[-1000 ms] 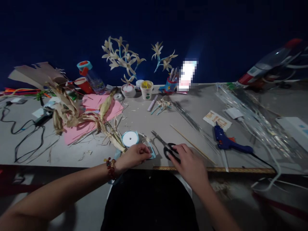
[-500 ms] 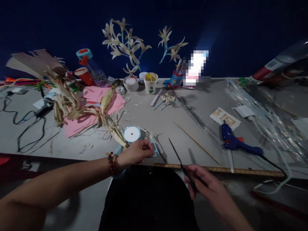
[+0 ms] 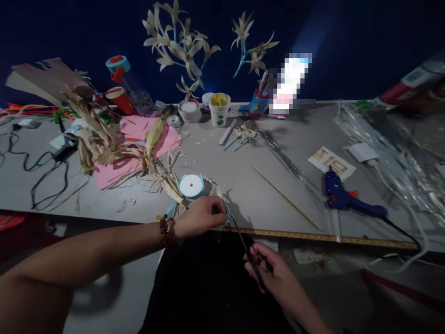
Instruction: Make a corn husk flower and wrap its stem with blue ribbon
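Note:
At the table's front edge, my left hand point(image 3: 205, 215) is closed in a pinch on a small flower stem point(image 3: 225, 206) wrapped in blue tape. My right hand point(image 3: 266, 269) is wrapped round dark scissors point(image 3: 251, 256), whose blades point up and left, their tips at the stem beside my left fingers. Whether the blades touch the stem is too small to tell. A white spool with blue tape point(image 3: 191, 185) lies just behind my left hand. Dried husks point(image 3: 165, 183) stretch to the left of the spool.
A blue glue gun point(image 3: 347, 197) lies on the right, near a thin wooden stick point(image 3: 287, 198) and wires point(image 3: 292, 162). Pink paper point(image 3: 118, 172), paper cups point(image 3: 219, 111) and a pen holder point(image 3: 260, 102) sit farther back. Husk flowers point(image 3: 187, 51) stand behind them.
My right hand has moved left with the scissors, bringing the blades to the stem at my left hand. My left hand keeps its pinch. The view has tilted slightly down.

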Available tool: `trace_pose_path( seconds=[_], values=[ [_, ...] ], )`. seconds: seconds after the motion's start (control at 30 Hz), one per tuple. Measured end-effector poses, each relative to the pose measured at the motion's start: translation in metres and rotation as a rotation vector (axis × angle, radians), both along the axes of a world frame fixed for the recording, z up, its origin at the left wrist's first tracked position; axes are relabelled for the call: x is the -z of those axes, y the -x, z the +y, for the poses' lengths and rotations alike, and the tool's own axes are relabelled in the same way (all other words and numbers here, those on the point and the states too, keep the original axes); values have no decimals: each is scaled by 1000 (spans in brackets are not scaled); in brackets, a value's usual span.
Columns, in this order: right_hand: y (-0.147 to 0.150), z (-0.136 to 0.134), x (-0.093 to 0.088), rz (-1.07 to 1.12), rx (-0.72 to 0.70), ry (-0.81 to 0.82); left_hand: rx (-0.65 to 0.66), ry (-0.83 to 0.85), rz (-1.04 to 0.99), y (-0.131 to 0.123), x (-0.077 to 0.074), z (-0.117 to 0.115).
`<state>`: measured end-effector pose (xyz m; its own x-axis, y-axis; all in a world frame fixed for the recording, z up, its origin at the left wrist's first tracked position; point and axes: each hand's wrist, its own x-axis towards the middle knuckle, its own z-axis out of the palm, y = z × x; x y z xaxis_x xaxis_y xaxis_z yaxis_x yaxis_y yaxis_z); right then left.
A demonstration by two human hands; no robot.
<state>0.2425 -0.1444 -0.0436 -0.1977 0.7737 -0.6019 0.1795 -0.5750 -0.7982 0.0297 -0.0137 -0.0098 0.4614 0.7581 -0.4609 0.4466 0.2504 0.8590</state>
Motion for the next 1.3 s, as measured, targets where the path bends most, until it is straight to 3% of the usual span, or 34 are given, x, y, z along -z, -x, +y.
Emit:
trace_pose_path(
  seconds=[0.47, 0.8, 1.3],
  values=[
    [2, 7, -3, 152, -7, 134, 83, -24, 9, 4, -5, 0],
    [4, 8, -3, 211, 11, 156, 58, -45, -13, 8, -1, -4],
    [5, 7, 3, 248, 42, 166, -48, 145, -151, 8, -3, -6]
  ],
)
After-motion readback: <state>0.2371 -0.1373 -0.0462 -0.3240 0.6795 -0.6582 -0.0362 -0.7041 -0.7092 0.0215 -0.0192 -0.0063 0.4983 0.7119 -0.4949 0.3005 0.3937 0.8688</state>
